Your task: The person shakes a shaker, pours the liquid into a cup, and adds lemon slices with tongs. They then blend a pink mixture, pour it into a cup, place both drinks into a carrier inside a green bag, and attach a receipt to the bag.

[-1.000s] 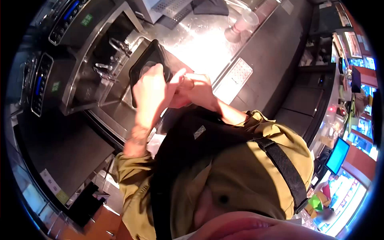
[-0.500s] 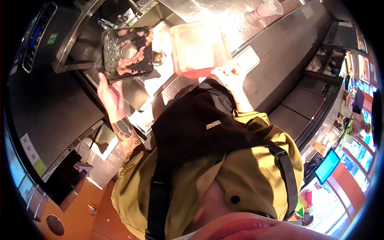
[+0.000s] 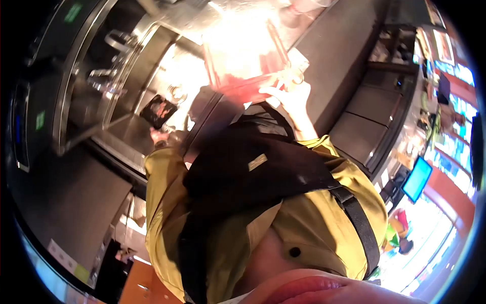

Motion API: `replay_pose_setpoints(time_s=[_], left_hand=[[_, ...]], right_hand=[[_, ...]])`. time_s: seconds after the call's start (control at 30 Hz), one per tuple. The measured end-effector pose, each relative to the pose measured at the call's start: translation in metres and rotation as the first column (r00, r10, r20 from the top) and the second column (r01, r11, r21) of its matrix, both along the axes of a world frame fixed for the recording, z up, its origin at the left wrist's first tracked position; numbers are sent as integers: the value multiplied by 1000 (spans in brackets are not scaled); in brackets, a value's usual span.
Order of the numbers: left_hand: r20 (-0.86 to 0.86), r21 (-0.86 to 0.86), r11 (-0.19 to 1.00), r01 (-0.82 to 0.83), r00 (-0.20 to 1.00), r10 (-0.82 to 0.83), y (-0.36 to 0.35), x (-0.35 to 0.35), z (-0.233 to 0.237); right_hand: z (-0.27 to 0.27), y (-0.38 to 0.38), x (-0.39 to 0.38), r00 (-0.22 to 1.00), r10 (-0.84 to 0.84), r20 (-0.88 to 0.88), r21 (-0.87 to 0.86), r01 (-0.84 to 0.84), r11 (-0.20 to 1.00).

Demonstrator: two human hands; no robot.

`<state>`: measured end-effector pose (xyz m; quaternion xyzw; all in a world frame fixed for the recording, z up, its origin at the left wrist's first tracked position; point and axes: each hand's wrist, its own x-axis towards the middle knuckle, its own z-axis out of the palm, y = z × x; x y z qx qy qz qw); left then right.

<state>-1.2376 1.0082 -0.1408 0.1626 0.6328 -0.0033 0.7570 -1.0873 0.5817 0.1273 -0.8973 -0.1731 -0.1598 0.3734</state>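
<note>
Down in the metal sink (image 3: 139, 83), a black tray (image 3: 152, 117) with pinkish pieces of food in it sits tilted. My left hand (image 3: 160, 136) grips its near edge, partly hidden by my sleeve and blurred. To the right, a clear plastic container (image 3: 243, 81) with a reddish tint stands by the sink, washed out by strong light. My right hand (image 3: 293, 93) pinches its near right corner with thumb and fingers. What the container holds is lost in the glare.
Metal taps (image 3: 109, 83) rise at the sink's far left, and a round drain (image 3: 177, 93) shows in its bright floor. A dark blurred panel (image 3: 212, 119) lies between the sink and my apron. A translucent cup (image 3: 304, 6) stands at the far right.
My left hand has lowered the black tray deeper into the sink, toward me, and the tray looks smaller. My right hand stays at the container's corner. The view has shifted.
</note>
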Motion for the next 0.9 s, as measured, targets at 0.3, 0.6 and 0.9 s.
replay_pose_setpoints(time_s=[0.3, 0.6, 0.9], left_hand=[[277, 875, 452, 172, 587, -760, -184, 249, 67], [316, 941, 325, 97, 95, -944, -429, 474, 124], [404, 914, 403, -46, 179, -897, -335, 405, 173]], right_hand=[[83, -164, 52, 924, -297, -241, -438, 169, 883], [104, -238, 120, 831, -336, -443, -118, 317, 941], [114, -237, 149, 940, -202, -275, -96, 182, 978]])
